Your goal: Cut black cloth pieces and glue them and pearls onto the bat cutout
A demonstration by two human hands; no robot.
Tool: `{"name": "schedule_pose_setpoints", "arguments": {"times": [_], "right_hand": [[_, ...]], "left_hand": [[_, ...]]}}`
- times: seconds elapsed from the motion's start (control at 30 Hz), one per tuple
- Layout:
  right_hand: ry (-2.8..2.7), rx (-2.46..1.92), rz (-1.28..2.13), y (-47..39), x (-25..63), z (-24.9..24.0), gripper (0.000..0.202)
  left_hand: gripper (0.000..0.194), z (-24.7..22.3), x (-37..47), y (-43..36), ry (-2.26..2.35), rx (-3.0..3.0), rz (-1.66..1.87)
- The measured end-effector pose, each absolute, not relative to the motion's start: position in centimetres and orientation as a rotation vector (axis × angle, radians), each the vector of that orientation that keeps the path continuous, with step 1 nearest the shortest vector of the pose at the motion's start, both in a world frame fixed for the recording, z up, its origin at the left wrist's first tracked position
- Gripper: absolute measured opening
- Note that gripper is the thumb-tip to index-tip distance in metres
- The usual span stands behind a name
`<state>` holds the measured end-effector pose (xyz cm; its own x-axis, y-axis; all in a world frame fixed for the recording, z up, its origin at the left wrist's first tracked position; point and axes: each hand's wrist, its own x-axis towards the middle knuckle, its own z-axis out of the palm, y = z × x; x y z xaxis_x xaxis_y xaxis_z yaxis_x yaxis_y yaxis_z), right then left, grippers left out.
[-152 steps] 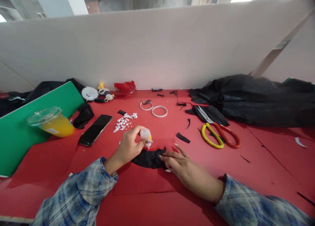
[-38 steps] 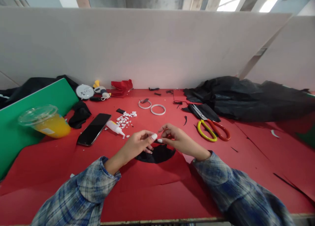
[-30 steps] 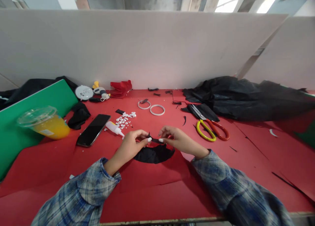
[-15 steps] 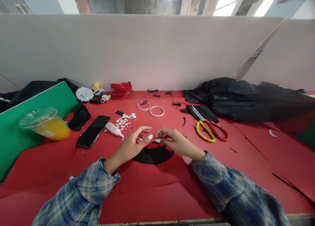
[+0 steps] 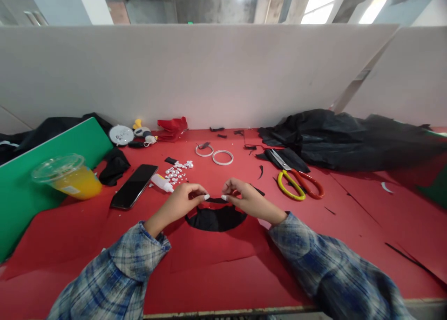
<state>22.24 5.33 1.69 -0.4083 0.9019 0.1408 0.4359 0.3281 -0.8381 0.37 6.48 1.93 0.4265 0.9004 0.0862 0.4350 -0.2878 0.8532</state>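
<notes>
A thin black strip of fabric (image 5: 217, 200) runs between my two hands over the red tabletop. My left hand (image 5: 190, 199) pinches its left end between thumb and fingertips. At the right end, my right hand (image 5: 242, 196) is closed in a similar pinch. Just below lies a black curved piece of fabric (image 5: 216, 220), flat on the red surface, its upper edge partly behind my hands. A white glue bottle (image 5: 161, 183) rests beside my left hand, near a small heap of white pearl beads (image 5: 174, 173).
Scissors with yellow and red handles (image 5: 291, 185) lie right, before a heap of black fabric (image 5: 335, 138). Two white rings (image 5: 222, 157) sit at centre back. On the left are a phone (image 5: 134, 187), a tilted cup of orange drink (image 5: 75, 183) and a green board (image 5: 87, 134).
My hands have moved apart, the left one shifting left and slightly down. More of the black strip shows between them.
</notes>
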Motion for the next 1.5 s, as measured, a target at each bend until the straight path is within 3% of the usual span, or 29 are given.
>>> {"name": "schedule_pose_setpoints", "arguments": {"times": [0.6, 1.13, 1.37, 1.5], "right_hand": [[-2.030, -1.229, 0.954, 5.8, 22.8, 0.8, 0.010], [-1.851, -1.026, 1.463, 5.8, 23.7, 2.1, 0.014], [-2.132, -1.201, 0.916, 5.5, 22.9, 1.6, 0.014], [-2.194, -1.160, 0.909, 5.3, 22.5, 1.4, 0.015]], "left_hand": [[0.019, 2.1, 1.1, 5.7, 1.272, 2.004, 0.679], [0.022, 3.2, 0.9, 5.6, 1.115, 1.814, 0.551], [0.017, 2.5, 1.1, 5.8, 1.198, 2.037, 0.548], [0.014, 2.2, 1.2, 5.7, 1.235, 2.127, 0.573]]}}
